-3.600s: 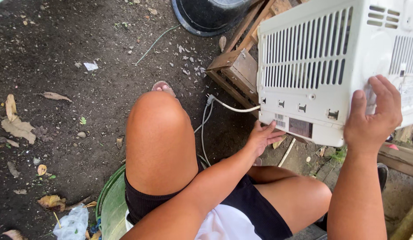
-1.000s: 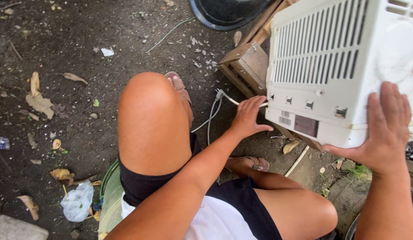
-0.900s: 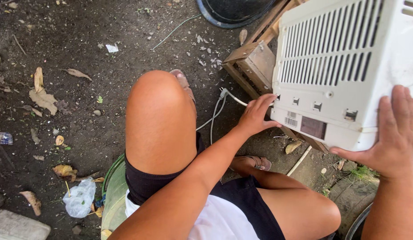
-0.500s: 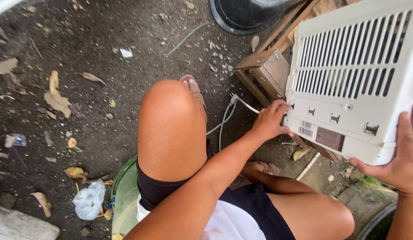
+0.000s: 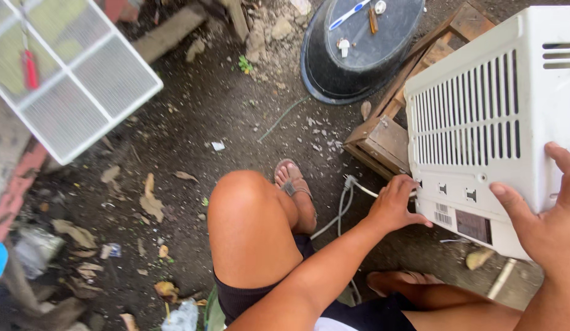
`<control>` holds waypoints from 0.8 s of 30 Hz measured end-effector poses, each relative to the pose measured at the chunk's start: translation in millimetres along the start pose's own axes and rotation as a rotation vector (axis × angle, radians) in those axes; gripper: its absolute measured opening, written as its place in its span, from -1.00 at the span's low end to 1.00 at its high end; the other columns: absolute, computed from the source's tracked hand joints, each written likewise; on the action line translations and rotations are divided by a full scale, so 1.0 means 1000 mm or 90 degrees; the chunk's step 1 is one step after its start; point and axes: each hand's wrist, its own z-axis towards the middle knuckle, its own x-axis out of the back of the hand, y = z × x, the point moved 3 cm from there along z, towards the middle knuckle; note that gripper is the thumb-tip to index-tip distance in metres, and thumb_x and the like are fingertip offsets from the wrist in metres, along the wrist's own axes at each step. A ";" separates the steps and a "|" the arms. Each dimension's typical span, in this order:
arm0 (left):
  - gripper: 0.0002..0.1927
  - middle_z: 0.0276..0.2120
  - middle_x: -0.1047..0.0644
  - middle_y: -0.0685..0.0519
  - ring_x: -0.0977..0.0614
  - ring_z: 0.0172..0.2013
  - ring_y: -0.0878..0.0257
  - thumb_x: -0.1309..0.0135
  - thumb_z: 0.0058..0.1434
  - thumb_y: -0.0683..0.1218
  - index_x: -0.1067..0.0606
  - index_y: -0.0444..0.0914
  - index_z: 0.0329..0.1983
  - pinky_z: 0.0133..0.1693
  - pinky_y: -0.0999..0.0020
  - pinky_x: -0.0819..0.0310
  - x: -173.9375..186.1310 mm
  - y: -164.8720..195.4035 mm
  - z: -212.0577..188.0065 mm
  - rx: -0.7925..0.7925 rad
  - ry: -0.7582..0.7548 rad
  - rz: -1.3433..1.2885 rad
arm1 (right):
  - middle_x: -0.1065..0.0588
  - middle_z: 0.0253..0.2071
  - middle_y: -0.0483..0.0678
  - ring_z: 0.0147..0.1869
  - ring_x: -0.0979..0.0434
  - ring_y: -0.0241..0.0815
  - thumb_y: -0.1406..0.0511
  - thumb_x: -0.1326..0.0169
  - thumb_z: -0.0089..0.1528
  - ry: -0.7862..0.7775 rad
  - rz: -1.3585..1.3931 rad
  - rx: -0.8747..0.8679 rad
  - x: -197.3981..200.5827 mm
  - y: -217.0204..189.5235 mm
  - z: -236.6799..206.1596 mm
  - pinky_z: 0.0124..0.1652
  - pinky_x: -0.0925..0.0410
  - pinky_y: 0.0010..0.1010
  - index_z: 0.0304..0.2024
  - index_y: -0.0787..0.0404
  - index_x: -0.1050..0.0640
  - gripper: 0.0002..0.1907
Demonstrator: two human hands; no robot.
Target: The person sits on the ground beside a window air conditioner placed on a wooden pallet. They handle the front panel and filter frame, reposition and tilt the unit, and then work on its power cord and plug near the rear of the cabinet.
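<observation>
The white window air-conditioner housing [image 5: 493,122] is occupying the right side of the view, resting tilted with its lower edge on a wooden crate [image 5: 395,132] and its louvred face turned toward the camera. Its long axis is running from lower left to upper right, away from the seated person. The right hand [image 5: 551,224] is lying flat against the near lower corner of the housing, fingers spread and pressing on the casing rather than closing round anything. The left hand [image 5: 395,205] is reaching across the raised knee to the lower left corner of the housing, fingers curled at the edge where the white power cord [image 5: 346,202] is leaving the unit; whether those fingers are pinching the cord or only touching the casing cannot be told. Both hands are contacting the housing, the right one nearer the camera.

The bare dirt ground [image 5: 193,122] is lying open to the left of the housing, between the knee and a white mesh filter frame [image 5: 64,79] at the upper left corner of the view. A black round lid [image 5: 358,55] carrying small tools is sitting just beyond the crate, close to the housing's far left edge. Dry leaves [image 5: 151,199] and scraps are scattered over the ground at the left.
</observation>
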 end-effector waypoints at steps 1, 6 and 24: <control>-0.03 0.13 -0.37 -0.10 -0.46 0.20 -0.08 -0.43 -0.27 0.27 -0.39 -0.28 0.16 0.17 -0.01 -0.37 0.003 -0.002 0.002 -0.013 -0.007 -0.015 | -0.10 0.47 0.39 0.40 -0.35 0.25 0.36 -0.25 0.22 0.011 0.008 -0.015 -0.002 0.000 0.001 0.24 -0.35 0.03 0.40 0.47 -0.20 -0.22; -0.67 -0.14 -0.55 -0.02 -0.58 -0.04 0.02 -0.14 0.36 0.15 -0.58 -0.22 -0.16 0.08 0.18 -0.46 0.041 -0.017 0.046 -0.077 0.057 -0.109 | -0.23 0.36 0.30 0.40 -0.37 0.24 0.20 -0.44 0.09 0.060 -0.221 0.024 0.010 -0.011 0.006 0.17 -0.43 0.01 0.32 0.38 -0.38 -0.16; -0.78 -0.35 -0.56 0.02 -0.64 -0.25 0.03 -0.16 0.27 0.04 -0.49 -0.18 -0.24 -0.20 0.12 -0.52 0.278 0.064 0.271 -0.220 0.145 0.326 | -0.47 0.05 0.40 0.03 -0.60 0.09 0.34 -0.28 0.31 0.022 0.156 -0.068 -0.057 0.076 0.003 0.01 -0.51 -0.19 0.43 0.50 -0.17 -0.22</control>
